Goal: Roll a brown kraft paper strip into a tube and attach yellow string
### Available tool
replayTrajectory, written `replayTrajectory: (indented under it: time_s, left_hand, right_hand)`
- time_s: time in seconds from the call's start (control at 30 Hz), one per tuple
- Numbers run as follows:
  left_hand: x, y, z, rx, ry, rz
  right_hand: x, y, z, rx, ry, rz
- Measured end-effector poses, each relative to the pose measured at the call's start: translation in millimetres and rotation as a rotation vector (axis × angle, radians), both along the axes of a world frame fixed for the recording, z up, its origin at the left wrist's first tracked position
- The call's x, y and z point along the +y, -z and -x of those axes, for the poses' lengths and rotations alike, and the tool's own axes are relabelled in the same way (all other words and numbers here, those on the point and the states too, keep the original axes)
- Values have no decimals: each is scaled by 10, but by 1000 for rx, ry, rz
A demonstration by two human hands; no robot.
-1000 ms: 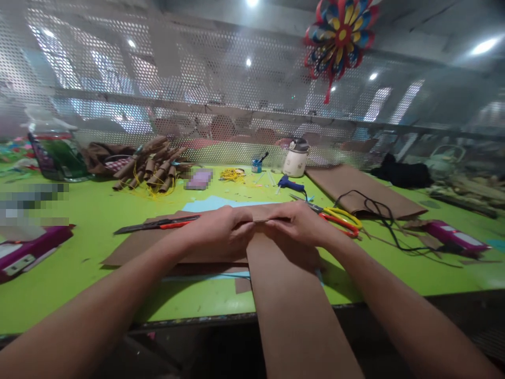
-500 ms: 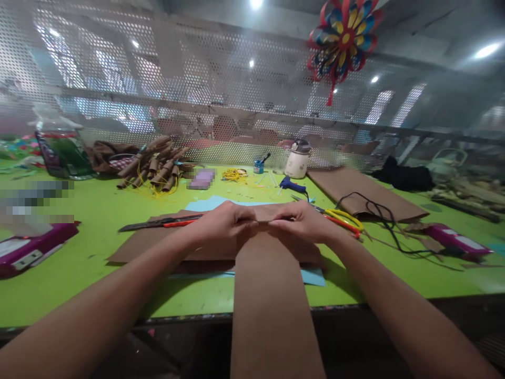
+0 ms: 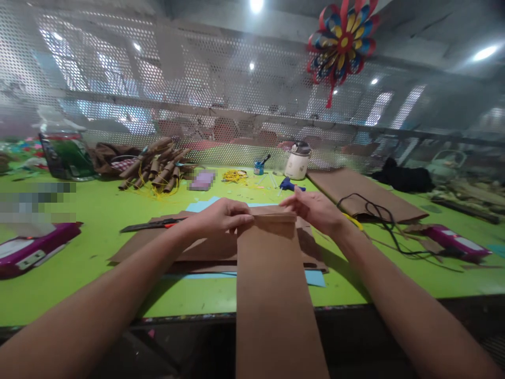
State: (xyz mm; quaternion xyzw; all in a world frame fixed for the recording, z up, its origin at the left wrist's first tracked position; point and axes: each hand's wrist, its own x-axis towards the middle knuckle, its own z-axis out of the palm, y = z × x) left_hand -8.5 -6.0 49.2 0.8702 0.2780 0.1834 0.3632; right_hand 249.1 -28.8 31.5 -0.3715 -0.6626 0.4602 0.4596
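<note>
In the head view, a long brown paper strip (image 3: 272, 284) lies in the middle, its long axis running from its folded end (image 3: 274, 216), which points away from the person, back towards the person; it passes over the near edge of the green table (image 3: 98, 210) and out at the bottom of the view. The folded end is a narrow, layered band crosswise to that axis. At the left corner of this end, the left hand (image 3: 226, 216) pinches the fold between thumb and fingers. The right hand (image 3: 315, 210) is at the strip's right corner with fingers loosely bent; whether it grips the paper cannot be told. Under the strip and out to both sides of it lie brown sheets (image 3: 215, 250), with a light blue sheet (image 3: 315, 278) showing below them. Left of the strip, a black-and-red tool (image 3: 145, 226) rests on these sheets, partly hidden by the left arm. Just beyond the strip's folded end is a blue glue gun (image 3: 290, 185); farther beyond are a small blue jar (image 3: 259, 168) and a white container (image 3: 296, 162). Well left of the strip is a pile of brown rolls (image 3: 158, 168); to its right, a large folded brown paper (image 3: 366, 192) and a black cord (image 3: 389, 213).
</note>
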Motion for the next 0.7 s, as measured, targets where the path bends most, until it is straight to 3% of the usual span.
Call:
replayTrajectory:
  time_s: [0.07,0.17,0.33,0.43,0.53,0.63,0.7]
  left_hand:
    - [-14,-9,-6,-84,7,107]
    - [-62,20,-46,-178,48,247]
    - [-242,106,-153,-219,104,547]
    - [-356,133,-212,-224,77,648]
    - [-362,148,-227,-182,50,595]
    - [-210,165,-180,-203,-65,497]
    - [-64,174,-131,-261,-166,460]
  right_hand:
    - [-4,7,11,128,-59,86]
    - [-106,-31,127,72,-238,112]
    - [-232,-92,271,-7,-411,-59]
    - [-191,-47,253,-16,-385,-113]
    - [-139,19,231,7,-297,-61]
    - [-107,59,221,69,-185,90]
    - [-91,62,212,-2,-166,163]
